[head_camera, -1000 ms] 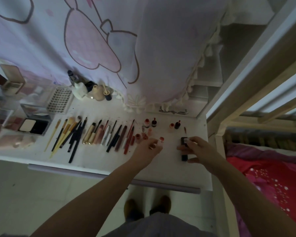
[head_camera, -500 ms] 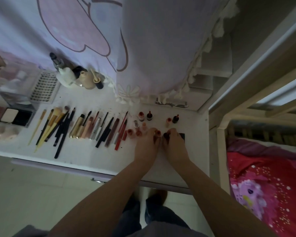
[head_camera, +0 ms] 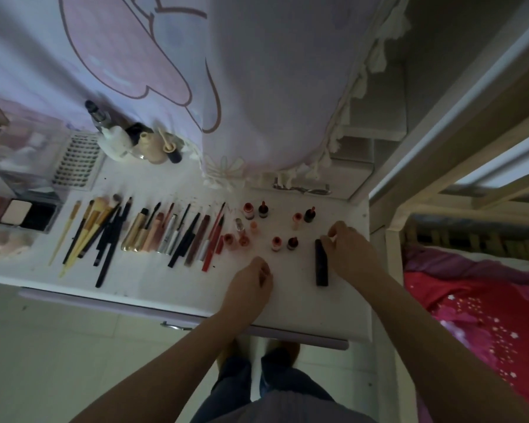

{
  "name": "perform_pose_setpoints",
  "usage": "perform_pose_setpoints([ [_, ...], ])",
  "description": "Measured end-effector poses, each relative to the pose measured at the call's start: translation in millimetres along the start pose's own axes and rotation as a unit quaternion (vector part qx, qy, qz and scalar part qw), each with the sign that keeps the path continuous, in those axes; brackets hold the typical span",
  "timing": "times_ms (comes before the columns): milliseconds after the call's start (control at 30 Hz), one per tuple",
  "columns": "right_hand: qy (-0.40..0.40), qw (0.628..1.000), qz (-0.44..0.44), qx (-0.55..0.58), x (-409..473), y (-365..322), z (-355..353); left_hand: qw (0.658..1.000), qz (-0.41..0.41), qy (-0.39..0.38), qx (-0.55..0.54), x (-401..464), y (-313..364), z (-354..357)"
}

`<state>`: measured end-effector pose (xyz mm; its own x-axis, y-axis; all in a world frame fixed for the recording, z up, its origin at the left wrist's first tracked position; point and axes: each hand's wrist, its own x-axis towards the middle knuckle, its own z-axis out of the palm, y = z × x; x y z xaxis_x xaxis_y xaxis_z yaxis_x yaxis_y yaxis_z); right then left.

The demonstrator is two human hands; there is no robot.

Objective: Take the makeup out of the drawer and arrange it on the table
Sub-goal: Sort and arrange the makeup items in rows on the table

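White table (head_camera: pixel 333 312) across the middle of the frame, makeup laid out in a rough row from left to right.

Right hand (head_camera: pixel 350 250), right of centre: fingers curled over the top end of a black tube (head_camera: pixel 321 264) that lies flat on the table, pointing toward the near edge. Fingertips touch it; whether they actually pinch it cannot be told.

Left hand (head_camera: pixel 251 283), lower centre: fingers loosely curled, holding nothing visible, over the table just below two small bottles, one red-capped (head_camera: pixel 276 244), one dark (head_camera: pixel 292 243).

More small bottles stand above these, a pair (head_camera: pixel 255 210) near centre and another pair (head_camera: pixel 303 216) further right; a few pinkish ones (head_camera: pixel 235 241) cluster to the left.

Left of centre: a line of pencils, tubes and mascaras (head_camera: pixel 177 233), then a bunch of brushes (head_camera: pixel 95 233) with yellow and black handles.

Far left: an open compact (head_camera: pixel 26 213), black with a pale pan. Upper left: a lash tray (head_camera: pixel 75 161) and a group of bottles and jars (head_camera: pixel 135 141) against a lilac printed curtain (head_camera: pixel 226 71).

Drawer front with handle (head_camera: pixel 173 325) sits under the table's near edge. Red bedding (head_camera: pixel 486 315) at the right of the frame.
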<state>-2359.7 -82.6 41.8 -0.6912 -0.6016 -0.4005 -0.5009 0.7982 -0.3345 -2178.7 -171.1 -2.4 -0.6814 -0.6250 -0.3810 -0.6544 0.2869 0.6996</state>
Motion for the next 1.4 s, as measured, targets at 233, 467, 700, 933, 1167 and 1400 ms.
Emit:
perform_pose_setpoints([
  [233, -0.089, 0.989, 0.049, 0.109, -5, -5, 15, 0.988, 0.072, -0.105, 0.091, 6, 43, 24],
  [467, -0.152, 0.954, 0.018, 0.256, -43, -3, -10, 0.974, 0.150, -0.151, 0.083, -3, 59, 0],
  [700, -0.225, 0.914, -0.046, 0.335, -69, -15, -36, 0.950, 0.261, -0.119, 0.125, -20, 58, -38],
  [933, -0.268, 0.937, -0.056, 0.216, -81, -23, -42, 0.952, 0.204, -0.186, 0.130, -30, 34, -50],
  [1167, -0.171, 0.861, 0.034, 0.478, -77, 9, -22, 0.986, 0.090, -0.137, -0.029, -26, 1, -54],
  [1400, 0.046, 0.941, -0.015, 0.334, -65, -14, 54, 0.990, 0.122, 0.057, -0.032, -17, 1, -33],
])
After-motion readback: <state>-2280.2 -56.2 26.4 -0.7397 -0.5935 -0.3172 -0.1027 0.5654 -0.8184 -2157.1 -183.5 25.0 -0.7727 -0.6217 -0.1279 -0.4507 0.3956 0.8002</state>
